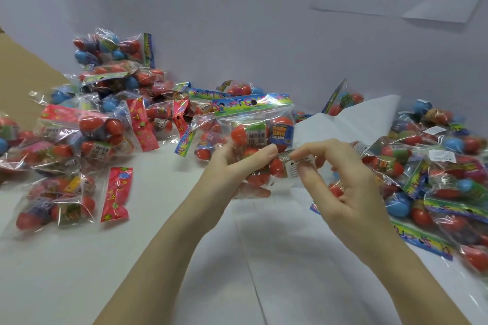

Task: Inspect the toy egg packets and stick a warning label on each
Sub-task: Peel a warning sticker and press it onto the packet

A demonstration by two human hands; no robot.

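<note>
Left grip [237,163] curled round a clear toy egg packet [253,134], held above the counter [148,258]. Right grip [340,179] pinched a white warning label [299,166], pressed against the film just beside the left thumb. Risks, as judged: crinkly film buckling under the label, leaving creases; adhesive clinging to a fingertip; label landing crooked over the curved red egg [278,167].

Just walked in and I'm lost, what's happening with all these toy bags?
A person is labelling packets of toy eggs. The left hand holds one packet up over the white table, while the right hand presses a small white warning label onto its front. Packets on the right already show white labels. The pile on the left looks unlabelled.
</note>
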